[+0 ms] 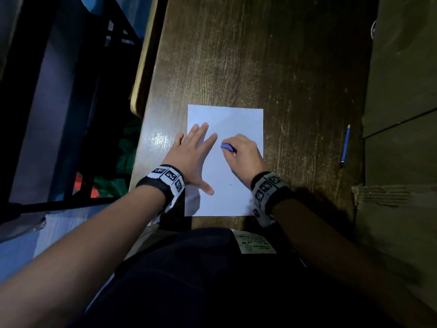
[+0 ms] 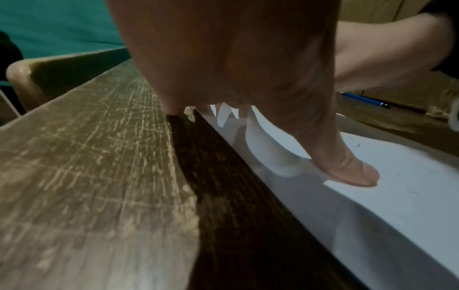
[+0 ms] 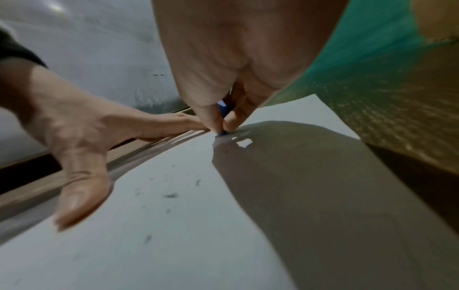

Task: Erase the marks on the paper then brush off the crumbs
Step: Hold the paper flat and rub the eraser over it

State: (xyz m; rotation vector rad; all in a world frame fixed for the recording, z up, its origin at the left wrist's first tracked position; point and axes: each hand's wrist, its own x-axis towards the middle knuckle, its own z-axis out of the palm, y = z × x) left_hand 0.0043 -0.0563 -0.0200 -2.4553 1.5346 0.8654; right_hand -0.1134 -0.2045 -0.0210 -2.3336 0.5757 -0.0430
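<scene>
Eraser (image 1: 227, 147) pinched in right hand (image 1: 243, 154)

White paper (image 1: 236, 119), blue eraser (image 1: 226, 146), blue pencil (image 1: 345, 145), dark brown scratched table (image 1: 283, 67), black-and-white patterned wristbands (image 1: 169, 177)

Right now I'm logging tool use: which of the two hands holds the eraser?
The right hand pinches the blue eraser against the paper. The left hand lies flat with spread fingers, holding the sheet down.
</scene>
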